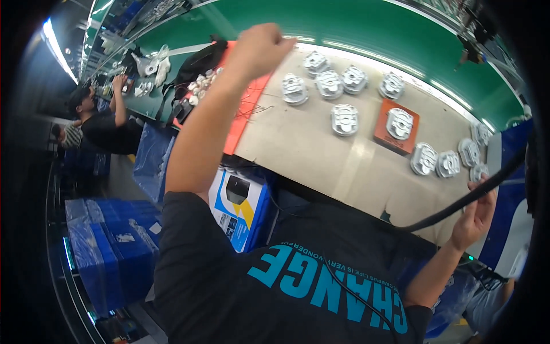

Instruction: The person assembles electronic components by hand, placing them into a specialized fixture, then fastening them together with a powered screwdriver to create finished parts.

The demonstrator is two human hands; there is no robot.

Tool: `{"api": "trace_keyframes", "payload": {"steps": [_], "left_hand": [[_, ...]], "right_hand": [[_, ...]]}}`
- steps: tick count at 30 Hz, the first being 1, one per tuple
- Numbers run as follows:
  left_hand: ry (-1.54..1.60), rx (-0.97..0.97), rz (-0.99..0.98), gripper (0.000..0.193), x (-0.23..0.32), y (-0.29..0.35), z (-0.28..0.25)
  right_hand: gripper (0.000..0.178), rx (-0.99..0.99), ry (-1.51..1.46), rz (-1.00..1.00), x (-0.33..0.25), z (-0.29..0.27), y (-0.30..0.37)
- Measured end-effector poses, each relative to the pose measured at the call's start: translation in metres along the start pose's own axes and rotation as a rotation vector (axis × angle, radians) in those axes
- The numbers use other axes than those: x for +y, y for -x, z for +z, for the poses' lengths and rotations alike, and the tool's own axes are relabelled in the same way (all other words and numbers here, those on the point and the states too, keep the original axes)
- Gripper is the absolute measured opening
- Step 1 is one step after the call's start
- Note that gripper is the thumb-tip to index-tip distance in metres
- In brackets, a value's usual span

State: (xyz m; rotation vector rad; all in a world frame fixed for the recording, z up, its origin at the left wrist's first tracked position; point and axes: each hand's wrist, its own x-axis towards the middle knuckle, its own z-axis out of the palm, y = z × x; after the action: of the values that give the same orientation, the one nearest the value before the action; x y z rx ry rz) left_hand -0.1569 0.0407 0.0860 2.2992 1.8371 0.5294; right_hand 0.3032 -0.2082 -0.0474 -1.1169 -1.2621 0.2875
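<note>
My left hand point(264, 49) is raised over the far left part of the worktable, its fingers curled closed. Whatever it may hold is hidden. At the right end of the table, my right hand point(476, 217) has its fingertips at the lower edge of a silver cast-metal housing point(478, 171), seemingly gripping it; a black cable partly covers this hand. Two more housings point(469, 151) stand just beyond it. One housing point(399, 124) rests on a reddish-brown block point(380, 135). Several similar housings point(345, 119) are spread over the table's middle and back.
A thick black cable point(452, 207) arcs across the right front. An orange-red mat point(236, 135) with small white pieces point(201, 85) covers the table's left end. A printed box point(238, 200) and blue bins point(117, 246) stand below. Another person point(109, 123) works farther left.
</note>
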Motion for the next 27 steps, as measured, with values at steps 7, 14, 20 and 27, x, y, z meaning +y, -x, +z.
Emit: {"api": "trace_keyframes", "payload": {"steps": [7, 14, 20, 27], "left_hand": [[-0.075, -0.04, -0.105, 0.021, -0.162, 0.009, 0.015], [0.052, -0.022, -0.299, 0.025, -0.173, 0.045, -0.025], [0.092, 0.041, -0.409, 0.029, -0.143, 0.135, -0.011], [-0.234, 0.161, -0.218, 0.031, -0.129, 0.174, 0.039]], "right_hand": [[0.027, -0.026, 0.18, 0.034, -0.01, 0.026, -0.022], [0.027, -0.077, 0.318, -0.013, -0.01, 0.008, -0.026], [0.027, -0.089, 0.425, 0.086, -0.007, 0.007, -0.026], [0.028, -0.111, 0.305, 0.079, 0.008, 0.012, -0.034]]}}
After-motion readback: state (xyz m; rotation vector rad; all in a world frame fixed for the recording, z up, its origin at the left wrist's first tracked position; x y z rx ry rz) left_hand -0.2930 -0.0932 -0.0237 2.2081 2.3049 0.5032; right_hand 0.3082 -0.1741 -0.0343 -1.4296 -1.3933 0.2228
